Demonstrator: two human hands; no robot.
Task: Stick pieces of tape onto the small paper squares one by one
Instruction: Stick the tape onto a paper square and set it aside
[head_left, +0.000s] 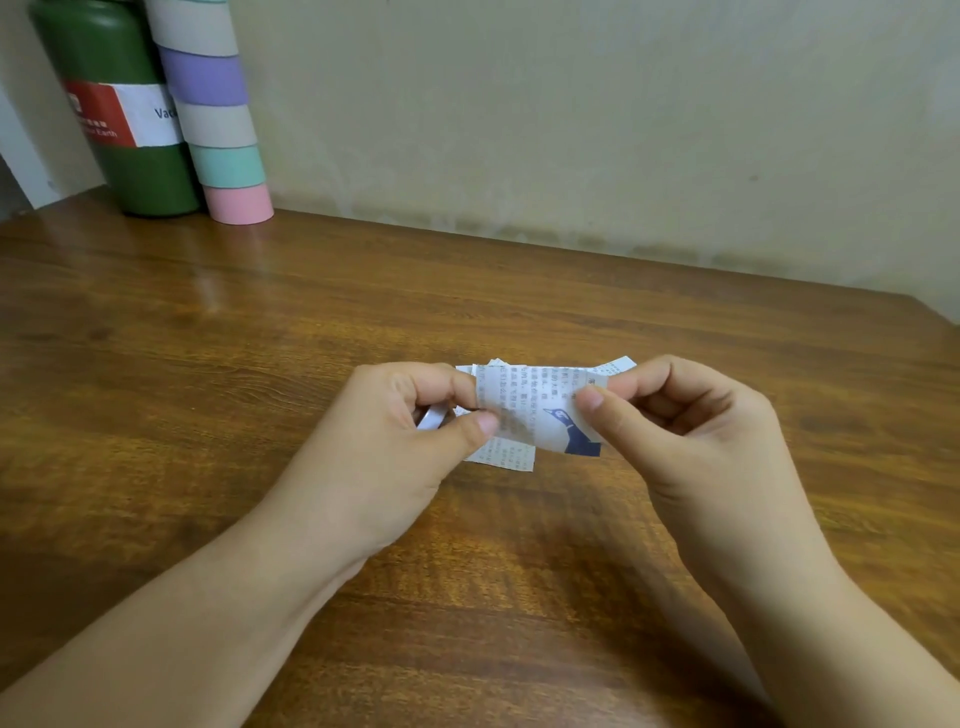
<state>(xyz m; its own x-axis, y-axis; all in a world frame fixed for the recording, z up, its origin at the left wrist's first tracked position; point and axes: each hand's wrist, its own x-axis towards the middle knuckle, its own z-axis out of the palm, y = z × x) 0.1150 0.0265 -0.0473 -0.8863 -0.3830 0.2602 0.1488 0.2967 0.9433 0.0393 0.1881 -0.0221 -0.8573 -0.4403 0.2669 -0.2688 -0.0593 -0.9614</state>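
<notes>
A small printed paper square (540, 410) with a dark blue bird picture is held just above the wooden table (208, 364). My left hand (395, 447) pinches its left edge between thumb and forefinger. My right hand (691, 431) pinches its upper right corner. A white tape roll (432, 417) peeks out under my left fingers; whether the hand holds it is unclear. More printed paper squares (506, 457) lie on the table beneath and behind the held one, partly hidden.
At the far left against the wall stand a dark green bottle (130, 114) with a red and white label and a stack of coloured tape rolls (218, 119). The wall runs along the table's far edge.
</notes>
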